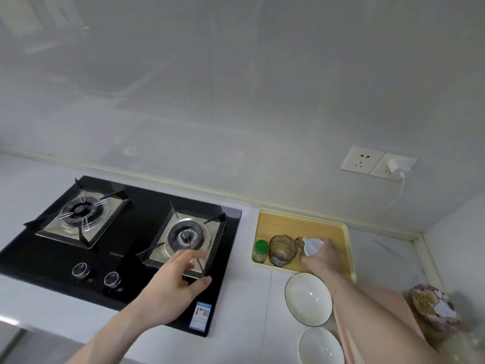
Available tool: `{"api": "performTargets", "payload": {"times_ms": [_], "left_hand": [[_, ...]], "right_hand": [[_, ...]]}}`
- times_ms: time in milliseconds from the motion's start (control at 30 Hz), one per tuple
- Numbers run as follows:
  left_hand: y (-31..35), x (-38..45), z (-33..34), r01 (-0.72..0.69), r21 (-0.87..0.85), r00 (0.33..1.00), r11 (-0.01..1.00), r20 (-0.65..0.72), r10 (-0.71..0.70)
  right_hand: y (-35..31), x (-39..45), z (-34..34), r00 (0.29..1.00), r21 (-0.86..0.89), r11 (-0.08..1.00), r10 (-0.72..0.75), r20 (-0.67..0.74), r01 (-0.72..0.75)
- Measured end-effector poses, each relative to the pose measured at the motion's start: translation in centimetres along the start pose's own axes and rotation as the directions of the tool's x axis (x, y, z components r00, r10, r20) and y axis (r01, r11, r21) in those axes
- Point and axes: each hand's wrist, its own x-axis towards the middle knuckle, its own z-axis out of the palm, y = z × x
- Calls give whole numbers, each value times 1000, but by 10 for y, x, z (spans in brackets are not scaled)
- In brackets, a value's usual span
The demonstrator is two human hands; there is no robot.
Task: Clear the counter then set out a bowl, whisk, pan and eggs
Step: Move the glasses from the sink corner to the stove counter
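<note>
Nearest me two white bowls [308,298] sit on the worktop [249,324], right under my right forearm; dragging that arm back carelessly could knock one. My right hand [321,258] grips a white-lidded jar [312,246] in the yellow tray [349,248], and just left of it a glass jar [282,249] and green-capped bottle [260,249] could tip. My left hand [178,287] hovers spread and holding nothing over the hob [141,232]. Beyond, grey wall with sockets [378,162]

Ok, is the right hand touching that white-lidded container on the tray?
Touching. The head view shows the right hand with fingers wrapped around the white-lidded container, above the yellow tray.
</note>
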Motion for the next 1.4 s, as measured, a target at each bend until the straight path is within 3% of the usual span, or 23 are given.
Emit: {"api": "performTargets", "payload": {"times_ms": [133, 200, 267, 300, 400, 500, 600, 733, 900, 1000, 1233, 1400], "left_hand": [[-15, -17, -14, 15, -16, 1000, 1000, -10, -15], [-25, -28, -23, 26, -25, 999, 999, -34, -27], [-35, -39, -33, 58, -47, 996, 997, -63, -61], [-41, -45, -37, 77, -53, 994, 996, -78, -81], [-56, -61, -54, 133, -52, 985, 990, -108, -138], [-74, -85, -87, 152, -35, 975, 988, -162, -156], [-95, -115, -126, 157, -14, 953, 987, -260, -156], [-126, -167, -172, 171, -27, 907, 985, -386, -167], [-201, -283, -237, 285, -56, 798, 957, -539, -269], [-235, -341, -262, 350, -83, 739, 933, -587, -330], [-304, -487, -308, 495, -199, 537, 846, -695, -478], [-332, -549, -326, 540, -286, 395, 792, -744, -539]], "right_hand": [[-6, -18, -6, 999, 27, 999, 29, -14, -29], [-19, -46, -5, 975, 80, 987, -125, -183, 141], [-41, -84, 4, 891, 158, 912, -313, -329, 379], [-54, -105, 12, 851, 181, 860, -401, -338, 477], [-96, -171, 46, 762, 204, 735, -634, -128, 646], [-141, -242, 82, 654, 280, 676, -735, 179, 682], [-176, -299, 109, 514, 305, 604, -792, 328, 736], [-212, -357, 140, 387, 291, 523, -824, 414, 801], [-258, -464, 204, 188, 322, 401, -827, 530, 858], [-276, -516, 237, 104, 342, 341, -824, 557, 876], [-317, -655, 320, -135, 454, 219, -767, 627, 864], [-344, -722, 361, -262, 495, 140, -710, 654, 858]]}}
